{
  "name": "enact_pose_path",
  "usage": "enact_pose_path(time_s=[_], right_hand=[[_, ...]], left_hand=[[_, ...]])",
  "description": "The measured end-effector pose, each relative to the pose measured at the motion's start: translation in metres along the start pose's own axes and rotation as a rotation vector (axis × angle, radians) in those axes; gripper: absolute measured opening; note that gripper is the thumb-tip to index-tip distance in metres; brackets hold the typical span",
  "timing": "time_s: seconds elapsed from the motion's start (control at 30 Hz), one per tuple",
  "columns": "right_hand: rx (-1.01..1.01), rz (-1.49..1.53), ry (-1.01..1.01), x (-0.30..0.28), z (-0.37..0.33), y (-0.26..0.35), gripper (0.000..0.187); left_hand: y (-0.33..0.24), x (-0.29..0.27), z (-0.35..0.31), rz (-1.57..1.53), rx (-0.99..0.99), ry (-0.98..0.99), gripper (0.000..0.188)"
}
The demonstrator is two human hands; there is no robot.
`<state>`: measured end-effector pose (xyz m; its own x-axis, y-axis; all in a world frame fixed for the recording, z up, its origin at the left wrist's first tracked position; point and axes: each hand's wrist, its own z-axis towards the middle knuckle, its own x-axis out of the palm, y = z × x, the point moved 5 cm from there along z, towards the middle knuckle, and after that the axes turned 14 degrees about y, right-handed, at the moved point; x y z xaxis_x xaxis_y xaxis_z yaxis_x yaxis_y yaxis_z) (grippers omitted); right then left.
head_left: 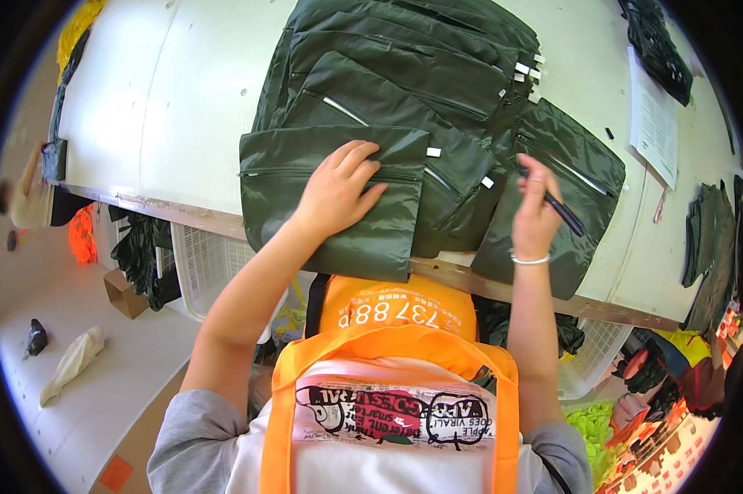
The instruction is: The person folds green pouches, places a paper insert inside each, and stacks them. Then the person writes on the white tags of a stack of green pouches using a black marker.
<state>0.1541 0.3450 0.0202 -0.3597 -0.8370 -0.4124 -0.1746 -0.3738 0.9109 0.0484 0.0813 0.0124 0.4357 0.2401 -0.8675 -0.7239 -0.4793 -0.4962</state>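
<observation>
Fabric [351, 243] lies beneath left grip [336, 191], pen [567, 217] inside right grip [533, 206].

I see a white bench [198, 99]; dark green fabric pieces [338, 239] overlap on it; printed paper [653, 123] lies farther right.

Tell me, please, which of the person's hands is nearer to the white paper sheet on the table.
Right: the right hand is to the left of the white paper sheet and lower in view; the left hand rests on dark green fabric, farther left.
</observation>
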Motion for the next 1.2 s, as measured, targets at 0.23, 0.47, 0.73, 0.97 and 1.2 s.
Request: enact_pose_path(time_s=[0.23,0.47,0.73,0.97,1.2], right_hand=[[-0.082,0.258,0.032,0.074,0.015,0.007,0.012],[-0.109,0.089,-0.016,0.086,0.014,0.000,0.009],[-0.164,0.067,-0.039,0.092,0.017,0.002,0.010],[-0.144,0.070,0.020,0.093,0.017,-0.002,0.010],[-0.161,0.160,-0.058,0.080,0.009,0.004,0.007]], left_hand=[[-0.031,0.016,0.032,0.271,-0.085,-0.027,0.044],[-0.027,0.017,0.038,0.152,-0.093,-0.024,0.036],[-0.025,0.022,0.039,0.188,-0.101,-0.031,0.034],[-0.025,0.022,0.040,0.203,-0.100,-0.031,0.034],[-0.026,0.022,0.040,0.175,-0.094,-0.065,0.036]])
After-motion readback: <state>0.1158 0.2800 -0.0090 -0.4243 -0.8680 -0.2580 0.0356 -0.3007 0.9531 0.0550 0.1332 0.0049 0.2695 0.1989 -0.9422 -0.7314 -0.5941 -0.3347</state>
